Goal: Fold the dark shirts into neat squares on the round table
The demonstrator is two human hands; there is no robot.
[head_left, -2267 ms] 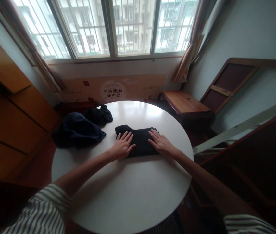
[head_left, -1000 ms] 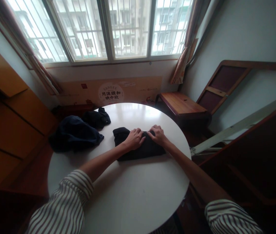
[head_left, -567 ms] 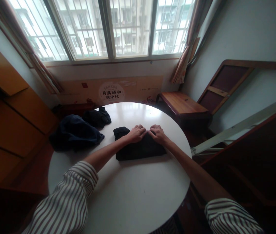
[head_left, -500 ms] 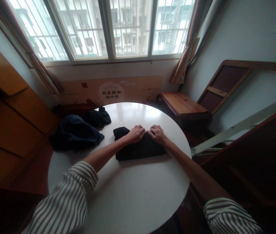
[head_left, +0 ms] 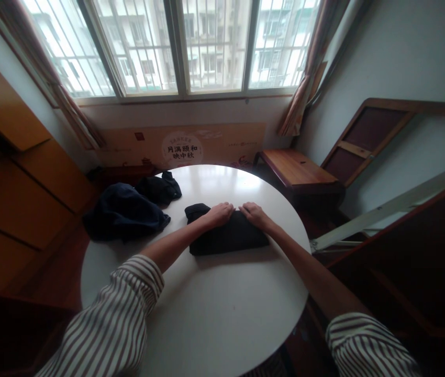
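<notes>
The fingers (head_left: 227,206) of the left hand (head_left: 219,214) are bent and held close together over the far edge of a folded black cloth (head_left: 228,238). The fingers of the right hand (head_left: 254,214) curl over the same edge, just beside the left ones, with a small gap between the two hands. The tips are partly hidden, so I cannot tell whether either hand pinches the fabric or only rests on it.

The folded black cloth lies flat near the middle of a round white bench (head_left: 226,309), its near edge toward the person and a thicker rolled part at its left end. Both forearms reach in over the bench from striped sleeves (head_left: 108,319) pushed up the arms.

To the left, apart from the folded cloth, a dark blue garment (head_left: 124,212) sits crumpled at the bench's rim, touching a smaller black garment (head_left: 163,187) behind it. Beyond stand a printed board (head_left: 136,149) and a barred window (head_left: 210,47).
</notes>
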